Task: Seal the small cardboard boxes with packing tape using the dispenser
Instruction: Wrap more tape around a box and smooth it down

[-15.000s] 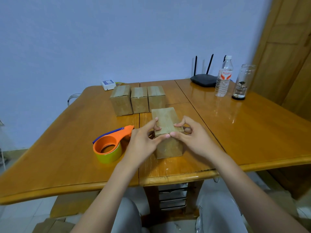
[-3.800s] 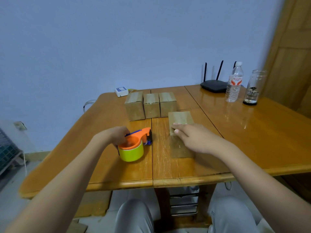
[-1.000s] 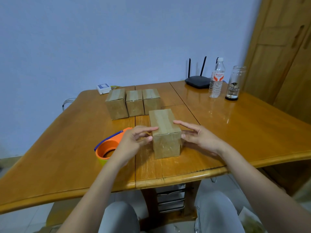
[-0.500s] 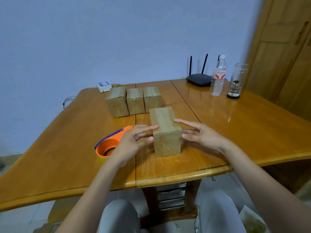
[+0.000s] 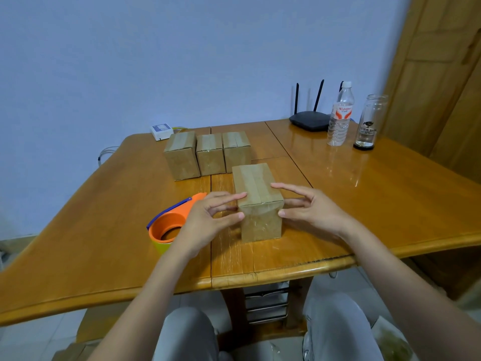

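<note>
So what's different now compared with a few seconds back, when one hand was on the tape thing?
The left hand let go of the tape dispenser and came to the near box. The right hand left the box's top; straight fingers now flank its sides. The three boxes behind, bottle and jar stayed.

Over at two o'clock on the wooden table [image 5: 390, 194] — a black router [image 5: 309, 120], a water bottle [image 5: 340, 116], a glass jar [image 5: 369, 123]; a small white box [image 5: 162, 131] at eleven.
</note>
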### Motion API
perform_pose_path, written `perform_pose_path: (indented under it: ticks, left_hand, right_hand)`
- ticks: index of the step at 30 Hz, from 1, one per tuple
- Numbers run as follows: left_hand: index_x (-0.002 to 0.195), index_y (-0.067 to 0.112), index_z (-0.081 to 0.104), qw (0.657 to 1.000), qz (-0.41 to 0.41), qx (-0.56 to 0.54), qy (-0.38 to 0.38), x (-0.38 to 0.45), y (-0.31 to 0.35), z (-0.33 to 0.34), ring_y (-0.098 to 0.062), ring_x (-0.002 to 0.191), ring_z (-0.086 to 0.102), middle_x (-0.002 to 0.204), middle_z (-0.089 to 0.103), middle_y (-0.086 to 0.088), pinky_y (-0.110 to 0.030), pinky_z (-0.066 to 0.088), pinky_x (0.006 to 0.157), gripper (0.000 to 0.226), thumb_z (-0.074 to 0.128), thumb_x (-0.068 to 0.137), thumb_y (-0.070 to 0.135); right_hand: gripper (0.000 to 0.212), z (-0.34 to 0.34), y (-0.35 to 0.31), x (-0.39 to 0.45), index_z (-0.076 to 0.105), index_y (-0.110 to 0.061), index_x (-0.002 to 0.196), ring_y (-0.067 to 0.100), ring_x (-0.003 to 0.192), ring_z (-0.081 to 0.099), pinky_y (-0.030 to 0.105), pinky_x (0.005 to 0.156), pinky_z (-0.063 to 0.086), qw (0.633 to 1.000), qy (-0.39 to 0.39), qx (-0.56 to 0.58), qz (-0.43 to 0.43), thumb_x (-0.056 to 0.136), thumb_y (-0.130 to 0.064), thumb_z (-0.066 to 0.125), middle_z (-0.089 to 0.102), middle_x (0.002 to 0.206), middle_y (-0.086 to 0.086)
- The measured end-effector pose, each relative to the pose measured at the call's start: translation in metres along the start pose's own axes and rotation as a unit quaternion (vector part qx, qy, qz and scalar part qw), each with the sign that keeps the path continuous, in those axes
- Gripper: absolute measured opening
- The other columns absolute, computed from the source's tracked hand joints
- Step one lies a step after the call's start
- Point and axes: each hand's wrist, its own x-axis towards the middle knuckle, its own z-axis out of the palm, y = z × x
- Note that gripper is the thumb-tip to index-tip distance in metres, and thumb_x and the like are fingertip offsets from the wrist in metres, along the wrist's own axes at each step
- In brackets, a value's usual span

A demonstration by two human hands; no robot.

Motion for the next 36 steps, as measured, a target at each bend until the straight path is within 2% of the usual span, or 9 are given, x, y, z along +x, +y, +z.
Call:
perform_pose_path:
  ticks: [5,11,17,19,22,25,28,31,36]
  left_hand:
    - [0.117,0.029,0.073,0.999,0.031,0.008,0.039,-0.002,-0.002,0.007,-0.011,0.110,0.067,0.126,0.063,0.008,-0.036,0.056,0.097,0.040,0.081,0.080,0.015]
    - [0.118,0.033,0.072,0.996,0.039,0.026,0.072,-0.004,-0.005,0.014,-0.006,0.108,0.067,0.127,0.062,0.011,-0.038,0.060,0.088,0.043,0.084,0.077,0.025]
    - [0.117,0.038,0.071,0.996,0.041,0.035,0.078,-0.006,-0.006,0.016,-0.006,0.109,0.066,0.128,0.061,0.013,-0.038,0.061,0.086,0.043,0.084,0.077,0.031]
    - [0.118,0.038,0.070,0.996,0.038,0.041,0.069,-0.007,-0.005,0.014,-0.005,0.109,0.065,0.129,0.060,0.013,-0.036,0.061,0.086,0.045,0.084,0.076,0.030]
    - [0.118,0.037,0.069,0.995,0.041,0.053,0.072,-0.006,-0.005,0.015,-0.004,0.109,0.065,0.130,0.060,0.013,-0.031,0.061,0.084,0.047,0.085,0.075,0.030]
    - [0.116,0.037,0.067,0.992,0.055,0.075,0.085,-0.004,-0.006,0.019,-0.001,0.106,0.064,0.130,0.059,0.010,-0.022,0.059,0.078,0.045,0.085,0.075,0.030]
    - [0.114,0.037,0.064,0.988,0.072,0.099,0.099,-0.003,-0.010,0.025,-0.001,0.104,0.062,0.128,0.057,0.009,-0.019,0.058,0.075,0.045,0.085,0.075,0.032]
    - [0.112,0.041,0.061,0.985,0.079,0.108,0.105,-0.003,-0.013,0.027,-0.004,0.104,0.062,0.128,0.056,0.007,-0.018,0.058,0.073,0.046,0.085,0.074,0.033]
    - [0.109,0.047,0.057,0.981,0.091,0.128,0.114,-0.003,-0.013,0.029,-0.007,0.104,0.061,0.126,0.055,0.007,-0.023,0.060,0.076,0.046,0.085,0.074,0.035]
  right_hand:
    - [0.063,0.007,0.001,0.000,0.066,-0.043,0.128,0.008,0.120,0.063,0.033,0.093,0.058,0.998,0.041,-0.036,-0.043,0.076,-0.016,0.086,0.062,0.136,-0.014]
    - [0.056,0.014,0.003,0.002,0.067,-0.040,0.122,0.009,0.115,0.065,0.033,0.088,0.060,0.994,0.064,-0.056,-0.063,0.072,-0.026,0.088,0.060,0.131,-0.020]
    - [0.060,0.010,0.002,0.001,0.065,-0.040,0.127,0.013,0.119,0.064,0.037,0.091,0.059,0.996,0.043,-0.051,-0.055,0.072,-0.027,0.087,0.060,0.136,-0.014]
    - [0.065,0.008,0.001,0.000,0.063,-0.040,0.129,0.016,0.121,0.064,0.038,0.089,0.060,0.998,0.026,-0.044,-0.045,0.072,-0.020,0.088,0.058,0.139,-0.005]
    - [0.067,0.012,0.001,-0.001,0.060,-0.041,0.127,0.018,0.109,0.071,0.040,0.084,0.062,0.998,0.028,-0.048,-0.035,0.073,-0.014,0.088,0.059,0.136,0.008]
    - [0.063,0.018,0.001,0.002,0.059,-0.048,0.117,0.021,0.102,0.073,0.044,0.083,0.062,0.996,0.050,-0.061,-0.030,0.070,-0.021,0.091,0.065,0.128,0.009]
    - [0.065,0.021,0.004,0.004,0.056,-0.050,0.114,0.024,0.101,0.073,0.048,0.085,0.061,0.994,0.065,-0.082,-0.023,0.064,-0.033,0.093,0.066,0.125,0.012]
    - [0.064,0.023,0.005,0.005,0.055,-0.052,0.112,0.025,0.104,0.072,0.049,0.086,0.061,0.993,0.069,-0.096,-0.024,0.066,-0.030,0.093,0.066,0.126,0.011]
    - [0.062,0.026,-0.001,0.001,0.051,-0.057,0.109,0.019,0.104,0.071,0.046,0.086,0.061,0.986,0.082,-0.140,-0.024,0.070,-0.030,0.091,0.065,0.127,0.006]
